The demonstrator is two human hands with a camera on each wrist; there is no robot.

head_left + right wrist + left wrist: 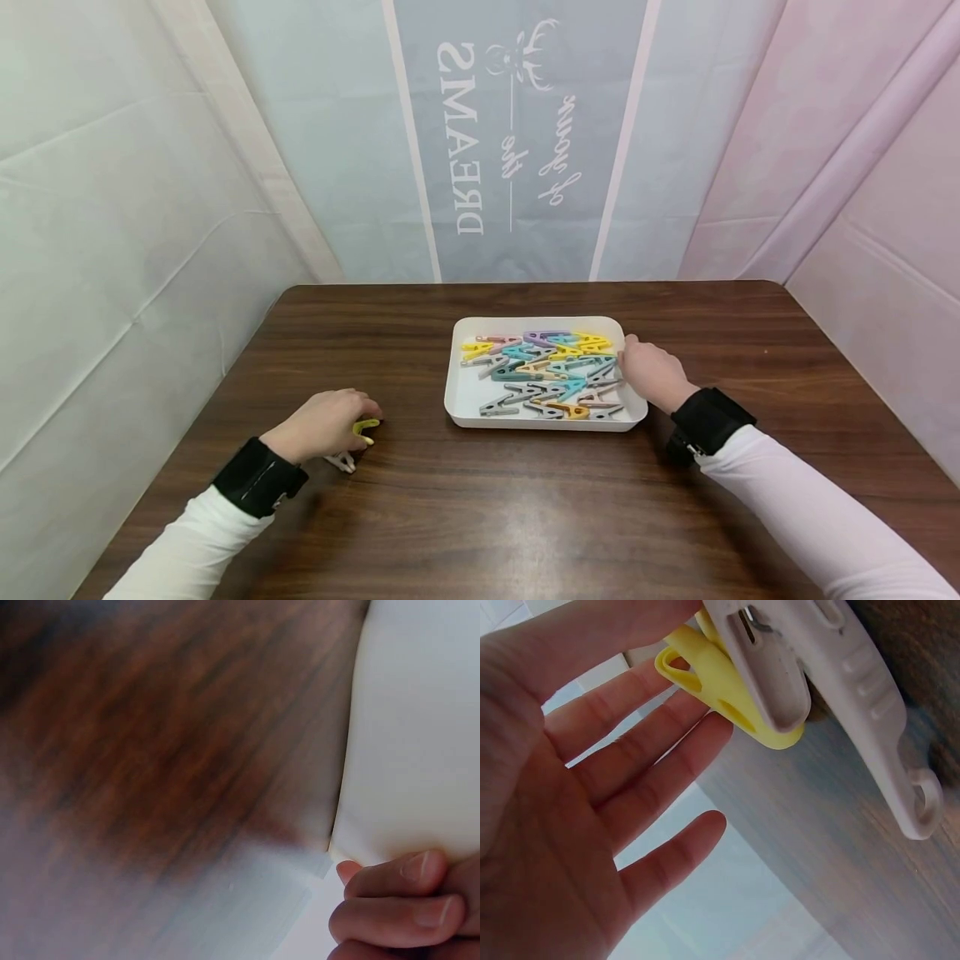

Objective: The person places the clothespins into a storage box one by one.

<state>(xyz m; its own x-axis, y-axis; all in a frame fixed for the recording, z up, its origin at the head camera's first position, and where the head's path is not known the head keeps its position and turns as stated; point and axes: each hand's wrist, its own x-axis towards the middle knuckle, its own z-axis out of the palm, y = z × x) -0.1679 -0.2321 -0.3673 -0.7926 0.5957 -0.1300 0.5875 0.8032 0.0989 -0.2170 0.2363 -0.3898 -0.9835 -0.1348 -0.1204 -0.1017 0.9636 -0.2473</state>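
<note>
My left hand [322,425] is at the left of the table, with a yellow clothespin [366,426] pinched by the thumb and fingers. In the left wrist view, that yellow clothespin [739,705] lies partly behind a pale grey clothespin [862,697]. The same grey one [342,461] shows just below the hand in the head view. My right hand [651,371] grips the right rim of a white tray [468,392]. Its curled fingers [397,875] are against the tray's side [420,735] in the right wrist view; the thumb is hidden there.
Several clothespins [532,389] in grey, teal, yellow, pink and purple lie spread inside the tray. The brown wooden table [487,517] extends around it. Fabric curtains [525,258] with printed lettering hang behind the table and along both sides.
</note>
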